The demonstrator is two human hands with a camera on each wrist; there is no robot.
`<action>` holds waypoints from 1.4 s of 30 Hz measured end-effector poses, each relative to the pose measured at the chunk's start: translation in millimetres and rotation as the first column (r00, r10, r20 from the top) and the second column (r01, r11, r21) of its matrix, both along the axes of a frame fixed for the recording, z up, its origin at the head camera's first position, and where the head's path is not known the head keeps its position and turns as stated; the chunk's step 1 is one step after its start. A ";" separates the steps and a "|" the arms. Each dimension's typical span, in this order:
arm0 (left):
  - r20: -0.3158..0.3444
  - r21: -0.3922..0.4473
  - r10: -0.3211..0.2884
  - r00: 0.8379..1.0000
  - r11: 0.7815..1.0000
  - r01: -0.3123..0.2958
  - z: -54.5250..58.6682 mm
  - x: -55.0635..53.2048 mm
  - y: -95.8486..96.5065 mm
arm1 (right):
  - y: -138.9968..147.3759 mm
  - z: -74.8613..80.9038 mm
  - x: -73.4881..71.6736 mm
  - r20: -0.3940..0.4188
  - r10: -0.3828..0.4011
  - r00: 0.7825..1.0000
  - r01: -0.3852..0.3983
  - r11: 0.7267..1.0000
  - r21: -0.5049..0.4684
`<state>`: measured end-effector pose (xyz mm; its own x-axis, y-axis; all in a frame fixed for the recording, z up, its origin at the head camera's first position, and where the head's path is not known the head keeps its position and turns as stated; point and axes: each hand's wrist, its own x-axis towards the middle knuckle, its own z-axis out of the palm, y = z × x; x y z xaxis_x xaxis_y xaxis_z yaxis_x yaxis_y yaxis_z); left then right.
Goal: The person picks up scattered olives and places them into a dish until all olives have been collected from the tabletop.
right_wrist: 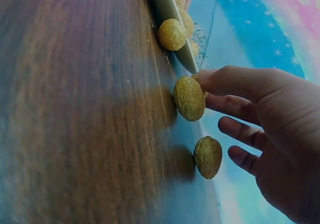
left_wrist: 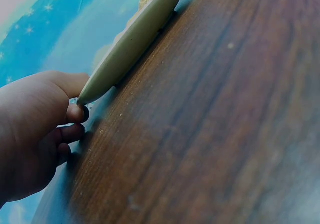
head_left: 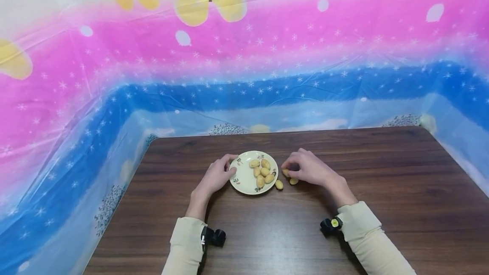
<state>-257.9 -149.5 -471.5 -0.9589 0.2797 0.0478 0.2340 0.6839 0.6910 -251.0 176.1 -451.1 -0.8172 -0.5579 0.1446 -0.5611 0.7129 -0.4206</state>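
Observation:
A round cream plate [head_left: 243, 183] with small printed motifs holds several yellow-brown, wrinkled, oval nut-like pieces [head_left: 265, 172]. My left hand [head_left: 217, 175] pinches its left rim, thumb over the edge and fingers at the underside in the left wrist view. Right of the plate, my right hand [head_left: 311, 168] pinches one oval piece [head_left: 285, 172] between thumb and fingertips; the thumb mostly hides it in the right wrist view. Another oval piece [head_left: 279, 184] lies against the plate's right edge. A further oval piece [head_left: 293, 180] rests under the right hand, and one more [right_wrist: 208, 157] lies near its curled fingers.
Everything stands on a dark brown wooden table [head_left: 267, 232]. Behind and around it hangs a pink and blue cloth [head_left: 229, 67] with snowflakes. Black wrist cameras sit on the left cuff [head_left: 214, 237] and the right cuff [head_left: 330, 226].

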 end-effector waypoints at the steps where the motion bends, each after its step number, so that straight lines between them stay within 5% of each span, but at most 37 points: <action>1: 0.001 0.002 0.000 1.000 1.000 0.000 0.2 -0.1 0.2 | -0.5 0.7 0.3 0.002 0.000 1.000 0.000 1.000 -0.003; 21: 0.017 0.007 0.003 1.000 1.000 -0.003 1.0 -0.5 -1.0 | -20.8 16.7 6.6 -0.006 0.033 0.999 -0.034 0.995 -0.092; 26: 0.016 0.004 0.005 1.000 1.000 -0.005 0.9 -0.9 -0.3 | -31.9 20.5 5.2 -0.035 0.088 0.996 -0.091 0.989 -0.114; 42: -0.007 -0.001 0.004 1.000 1.000 -0.004 -4.2 -5.1 -0.4 | -73.9 21.3 -13.2 0.065 0.143 0.988 -0.130 0.976 -0.172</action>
